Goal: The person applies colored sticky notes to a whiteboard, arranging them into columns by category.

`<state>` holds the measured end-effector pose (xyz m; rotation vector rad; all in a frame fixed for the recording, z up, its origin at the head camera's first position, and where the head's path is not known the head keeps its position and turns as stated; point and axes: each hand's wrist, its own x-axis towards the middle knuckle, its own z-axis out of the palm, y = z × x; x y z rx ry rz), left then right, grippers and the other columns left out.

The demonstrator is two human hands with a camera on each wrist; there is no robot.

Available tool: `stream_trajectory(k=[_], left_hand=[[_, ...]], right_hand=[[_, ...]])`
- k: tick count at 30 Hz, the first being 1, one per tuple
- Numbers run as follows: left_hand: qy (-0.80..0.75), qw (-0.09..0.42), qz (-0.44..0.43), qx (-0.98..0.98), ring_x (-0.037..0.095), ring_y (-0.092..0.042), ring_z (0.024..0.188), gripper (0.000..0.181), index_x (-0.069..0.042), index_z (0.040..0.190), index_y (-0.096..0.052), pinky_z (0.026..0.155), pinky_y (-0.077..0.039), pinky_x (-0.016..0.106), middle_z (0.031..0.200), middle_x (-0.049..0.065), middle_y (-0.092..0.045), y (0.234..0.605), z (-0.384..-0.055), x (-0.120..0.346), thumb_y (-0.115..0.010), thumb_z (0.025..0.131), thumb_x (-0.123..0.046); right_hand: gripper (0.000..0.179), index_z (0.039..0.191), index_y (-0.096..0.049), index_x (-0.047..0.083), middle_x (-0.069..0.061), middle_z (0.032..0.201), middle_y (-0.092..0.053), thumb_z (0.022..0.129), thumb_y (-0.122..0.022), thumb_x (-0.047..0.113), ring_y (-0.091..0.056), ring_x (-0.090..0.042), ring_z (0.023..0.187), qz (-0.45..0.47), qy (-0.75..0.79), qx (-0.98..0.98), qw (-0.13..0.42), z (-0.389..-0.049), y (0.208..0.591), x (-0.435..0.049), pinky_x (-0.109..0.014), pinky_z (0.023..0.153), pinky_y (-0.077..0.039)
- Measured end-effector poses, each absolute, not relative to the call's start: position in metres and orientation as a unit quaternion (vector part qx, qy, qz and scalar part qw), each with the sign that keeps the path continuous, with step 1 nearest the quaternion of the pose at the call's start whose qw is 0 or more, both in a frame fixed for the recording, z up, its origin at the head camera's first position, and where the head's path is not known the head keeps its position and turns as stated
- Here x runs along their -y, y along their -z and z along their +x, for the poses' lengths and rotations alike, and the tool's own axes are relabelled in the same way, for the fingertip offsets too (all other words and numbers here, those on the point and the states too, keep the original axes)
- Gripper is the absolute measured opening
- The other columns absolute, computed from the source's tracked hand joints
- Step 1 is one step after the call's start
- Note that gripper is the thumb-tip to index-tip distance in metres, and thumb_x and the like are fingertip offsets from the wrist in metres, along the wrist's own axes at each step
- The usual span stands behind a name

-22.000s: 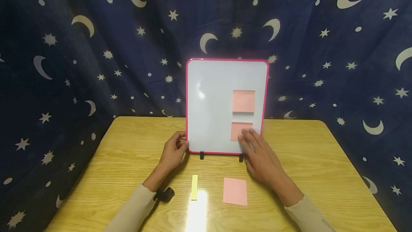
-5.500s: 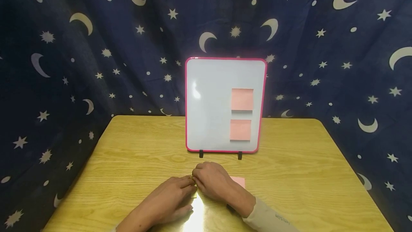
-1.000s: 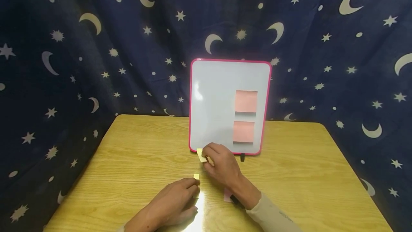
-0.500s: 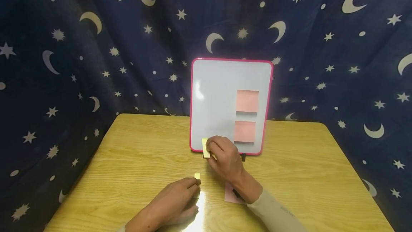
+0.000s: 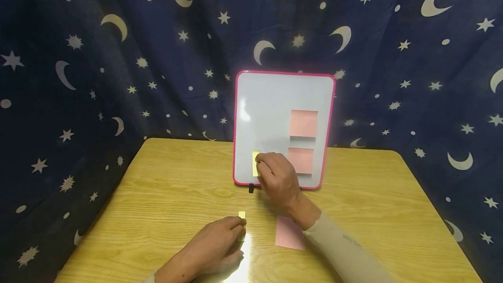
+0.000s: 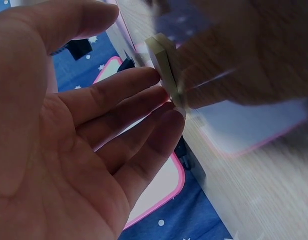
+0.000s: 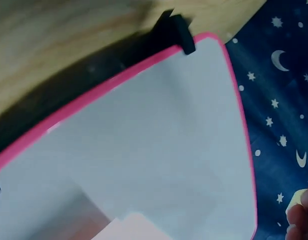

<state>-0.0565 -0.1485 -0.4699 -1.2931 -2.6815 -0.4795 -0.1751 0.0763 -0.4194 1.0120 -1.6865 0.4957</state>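
Observation:
My right hand pinches a narrow yellow sticky note in front of the lower left part of the whiteboard. Whether the note touches the board cannot be told. At the edge of the right wrist view, its fingertips show with the yellow note. On the table, my left hand touches a yellow sticky note pad, mostly covered by the fingers. The left wrist view shows these fingers nearly straight, tips against the thick pad, thumb apart.
Two pink sticky notes hang one above the other on the board's right side. A pink square pad or note lies on the wooden table by the right forearm. Black feet support the board. A starry curtain hangs behind.
Over the last second my right hand has risen with the yellow note from the board's bottom edge to its lower left face. My left hand has stayed at the yellow pad.

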Motion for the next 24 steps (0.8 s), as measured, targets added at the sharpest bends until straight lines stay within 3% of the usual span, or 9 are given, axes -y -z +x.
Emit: stream_trajectory(k=[15, 24], left_hand=[[0.167, 0.059, -0.424, 0.888, 0.011, -0.065, 0.108, 0.02, -0.019, 0.093, -0.063, 0.089, -0.058, 0.031, 0.121, -0.003, -0.067, 0.471, -0.057, 0.149, -0.078, 0.083, -0.028], [0.164, 0.058, -0.425, 0.888, 0.016, -0.066, 0.116, 0.019, -0.018, 0.093, -0.063, 0.094, -0.059, 0.034, 0.125, 0.001, -0.069, 0.471, -0.056, 0.149, -0.077, 0.084, -0.028]], right_hand=[[0.019, 0.075, -0.06, -0.004, -0.014, 0.087, -0.069, 0.089, -0.058, -0.017, -0.064, -0.026, 0.07, 0.407, -0.157, 0.682, 0.587, -0.211, 0.412, -0.079, -0.036, 0.064, -0.057], [0.018, 0.077, -0.061, -0.004, -0.015, 0.091, -0.072, 0.088, -0.061, -0.019, -0.068, -0.03, 0.074, 0.372, -0.14, 0.695, 0.599, -0.227, 0.4, -0.079, -0.039, 0.068, -0.061]])
